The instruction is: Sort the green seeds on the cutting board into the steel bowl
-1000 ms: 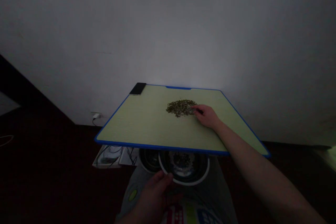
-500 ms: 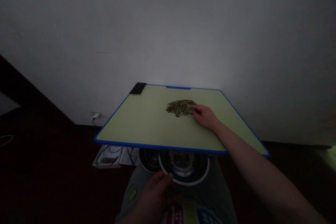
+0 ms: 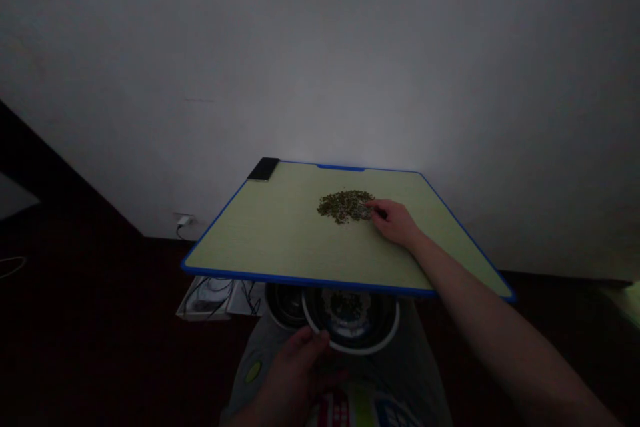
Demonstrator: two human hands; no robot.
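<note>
On the pale folding table (image 3: 280, 247) lies a loose heap of small greenish-brown grains (image 3: 345, 205). My right hand (image 3: 395, 221) rests at the heap's right edge, its index finger and thumb drawn close together over the grains; whatever may be between the fingertips is too small to make out. Below the table's front edge, my left hand (image 3: 300, 360) grips the near-left rim of a metal bowl (image 3: 367, 349) on my lap. Dark bits lie inside the bowl. A second metal bowl (image 3: 274, 317) stands to its left, partly hidden by the first.
A black tablet or phone (image 3: 263, 169) lies on the table's back left corner. Cables fill a white box (image 3: 205, 310) on the floor at left. A plug (image 3: 185, 219) sits in the wall. A bright printed package (image 3: 350, 407) is on my lap.
My right hand has shifted very slightly right, along the heap's edge. My left hand stays on the bowl's rim, and the heap looks about the same.
</note>
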